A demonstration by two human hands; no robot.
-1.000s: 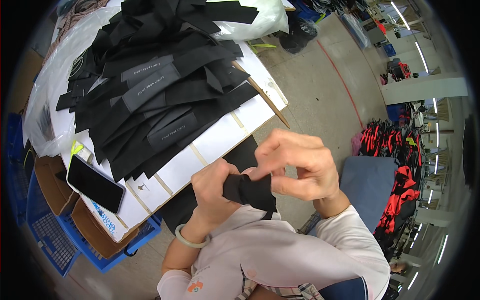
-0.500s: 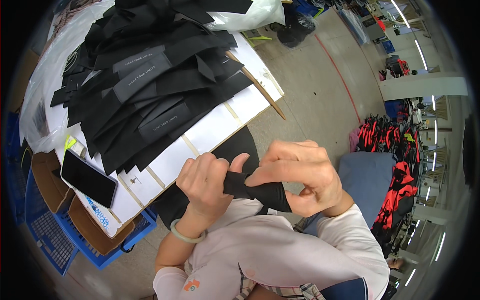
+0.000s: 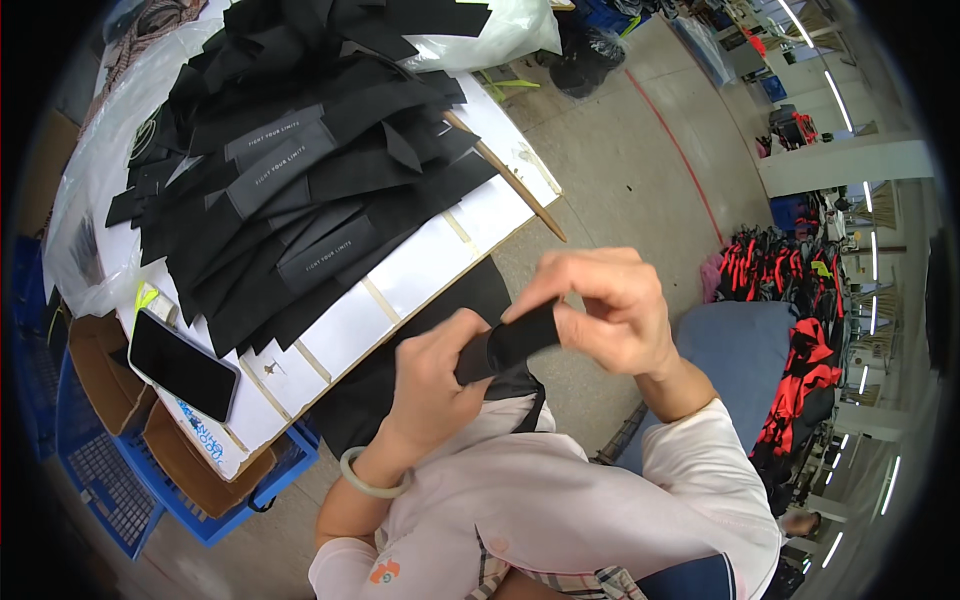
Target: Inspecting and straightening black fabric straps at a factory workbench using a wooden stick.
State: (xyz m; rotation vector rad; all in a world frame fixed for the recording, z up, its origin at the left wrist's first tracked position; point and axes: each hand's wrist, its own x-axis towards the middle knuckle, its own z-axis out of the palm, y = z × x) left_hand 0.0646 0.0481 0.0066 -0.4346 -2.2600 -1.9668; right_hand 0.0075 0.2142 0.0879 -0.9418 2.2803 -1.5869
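Note:
A wide black fabric band (image 3: 525,342) is stretched between my two hands in front of my chest, bent into a loop. My left hand (image 3: 432,372) is closed around its left part. My right hand (image 3: 612,312) pinches the right part, thumb below and fingers above. On the white-topped table (image 3: 400,290) to the left lies a large pile of black bands (image 3: 290,180), several with a printed label patch. Dark fabric (image 3: 470,300) hangs below the table edge, behind my left hand.
A wooden stick (image 3: 510,178) juts over the table's edge. A phone (image 3: 182,364) lies at the near left corner, above a blue crate (image 3: 215,515) with cardboard boxes (image 3: 190,460). A blue-grey covered surface (image 3: 735,350) and red-and-black garments (image 3: 800,375) are at right.
My right hand has moved slightly up, raising its part of the band. My left hand has shifted a little right, its thumb now down against the band. The band is bent into a more open loop.

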